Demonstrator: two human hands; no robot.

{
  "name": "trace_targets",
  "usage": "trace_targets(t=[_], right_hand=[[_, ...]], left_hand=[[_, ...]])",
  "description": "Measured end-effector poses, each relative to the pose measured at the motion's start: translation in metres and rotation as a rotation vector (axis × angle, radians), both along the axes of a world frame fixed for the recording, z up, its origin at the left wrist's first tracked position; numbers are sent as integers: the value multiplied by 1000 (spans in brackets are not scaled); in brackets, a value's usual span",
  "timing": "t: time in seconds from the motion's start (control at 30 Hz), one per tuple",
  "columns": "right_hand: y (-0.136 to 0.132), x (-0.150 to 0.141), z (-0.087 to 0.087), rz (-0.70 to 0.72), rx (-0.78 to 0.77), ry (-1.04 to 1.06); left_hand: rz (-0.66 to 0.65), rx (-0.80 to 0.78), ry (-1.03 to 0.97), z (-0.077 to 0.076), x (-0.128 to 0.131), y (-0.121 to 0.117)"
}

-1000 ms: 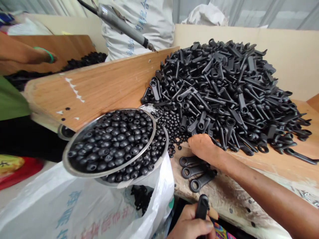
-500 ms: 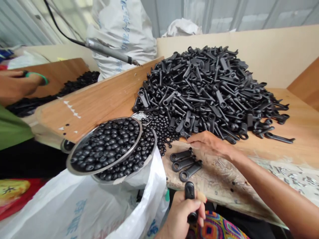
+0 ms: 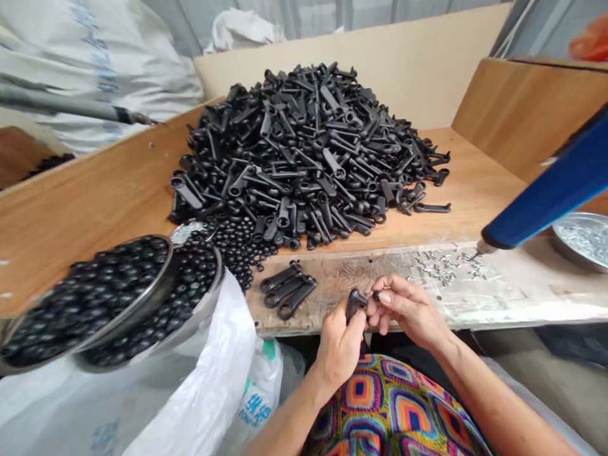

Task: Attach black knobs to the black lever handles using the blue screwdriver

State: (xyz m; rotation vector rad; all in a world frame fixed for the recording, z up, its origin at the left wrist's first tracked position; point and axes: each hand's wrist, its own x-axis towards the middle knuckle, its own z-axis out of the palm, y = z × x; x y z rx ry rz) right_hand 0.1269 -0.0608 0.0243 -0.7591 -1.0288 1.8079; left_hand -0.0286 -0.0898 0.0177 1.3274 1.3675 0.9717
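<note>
My left hand (image 3: 338,339) is shut on a black wrench-shaped part (image 3: 356,304), its head standing up above my fingers. Right beside it, my right hand (image 3: 406,310) pinches a small black bead (image 3: 376,295) between finger and thumb, close to that part. Three more wrench-shaped parts (image 3: 286,294) lie side by side on the worn board edge, just left of my hands. Behind them rises a large heap of the same black parts (image 3: 299,145). Loose black beads (image 3: 242,250) spill along its front.
Two tilted steel bowls of black beads (image 3: 142,304) rest on a white plastic sack (image 3: 190,386) at left. Small metal pins (image 3: 446,269) lie on a plastic sheet at right, near a blurred blue-handled tool (image 3: 546,190) and a metal dish (image 3: 582,237). Wooden boards wall the bench.
My view has swung right, moving the heap left in frame. My right hand has left the heap's edge and come to my left hand, now pinching a bead. The co-worker's hand has left view.
</note>
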Motion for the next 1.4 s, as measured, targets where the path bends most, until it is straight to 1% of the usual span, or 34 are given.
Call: trace_targets(t=[0.07, 0.13, 0.27, 0.4, 0.5, 0.6, 0.73, 0.9, 1.17, 1.3, 1.4], right_hand=[[-5, 5, -3, -26, -31, 37], [-8, 7, -4, -45, -61, 67], [-11, 5, -7, -86, -84, 140], [-13, 3, -10, -145, -98, 168], [-15, 5, -12, -189, -134, 134], [-13, 5, -14, -180, -152, 107], [-10, -2, -14, -184, -132, 93], [-8, -16, -12, -254, -90, 116], [-7, -25, -14, -286, -73, 145], [-7, -26, -14, -263, -101, 176], [-9, -27, -12, -263, -127, 200]], left_hand=[[2, 79, 149, 0, 9, -1], [-2, 156, 258, 2, 16, 0], [1, 257, 405, 4, 23, 3], [18, 323, 507, 2, 24, 4], [18, 359, 569, -1, 23, 1], [17, 358, 592, -3, 22, 1], [50, 352, 594, -6, 19, 3], [116, 372, 622, -12, 16, 7], [170, 514, 759, -18, 15, 7], [213, 626, 883, -25, 15, 7], [239, 683, 948, -26, 15, 9]])
